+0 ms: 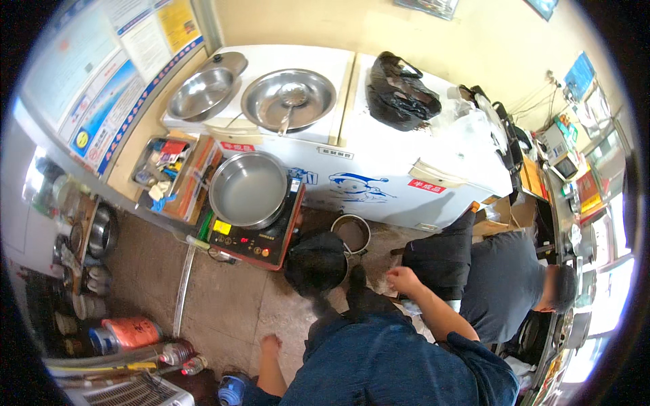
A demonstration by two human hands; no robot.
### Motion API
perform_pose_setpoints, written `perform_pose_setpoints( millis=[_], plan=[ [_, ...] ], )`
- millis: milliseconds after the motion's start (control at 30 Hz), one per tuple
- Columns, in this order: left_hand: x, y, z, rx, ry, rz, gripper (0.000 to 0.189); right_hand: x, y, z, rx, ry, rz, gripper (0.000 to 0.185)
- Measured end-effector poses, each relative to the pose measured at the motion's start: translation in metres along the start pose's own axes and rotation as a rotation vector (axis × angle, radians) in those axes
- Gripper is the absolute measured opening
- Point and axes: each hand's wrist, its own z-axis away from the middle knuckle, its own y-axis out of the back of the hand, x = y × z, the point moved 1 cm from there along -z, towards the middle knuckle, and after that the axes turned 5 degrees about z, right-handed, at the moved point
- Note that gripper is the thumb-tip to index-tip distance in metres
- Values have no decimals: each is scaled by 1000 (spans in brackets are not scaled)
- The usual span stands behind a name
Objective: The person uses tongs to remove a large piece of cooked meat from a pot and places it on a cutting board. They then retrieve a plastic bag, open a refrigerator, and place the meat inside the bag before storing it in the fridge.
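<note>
My left hand (270, 344) hangs low over the tiled floor (228, 309), apart from anything; its fingers are too small to make out. My right hand (401, 280) is held in front of me with curled fingers, nothing visible in it, beside a black-covered seat or cloth (436, 259). Before me a dark round object (315, 266), too dark to identify, stands near a white-rimmed pot (351, 234) on the floor. Left of these, a large steel pot (249, 190) holding cloudy liquid sits on a black induction cooker (254, 243) with a lit display.
A white chest freezer (355, 172) carries a steel basin (289, 96) with a skimmer (293, 96), another basin (200, 94) and a black plastic bag (398, 94). A person (502, 284) bends over at right. An orange-labelled water jug (132, 332) lies at left.
</note>
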Motion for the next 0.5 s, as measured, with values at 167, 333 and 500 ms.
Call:
perform_pose_setpoints(
  millis=[167, 333, 500],
  plan=[
    [-63, 47, 24, 40, 100, -261, 12, -59, 78, -51, 108, 112, -326, 20],
    [-61, 22, 42, 155, 209, -181, 13, -149, 204, -120, 690, 420, 82, 24],
    [-19, -69, 40, 258, 151, 51, 15, -218, 319, -219, 923, 717, 71, 18]
  ],
)
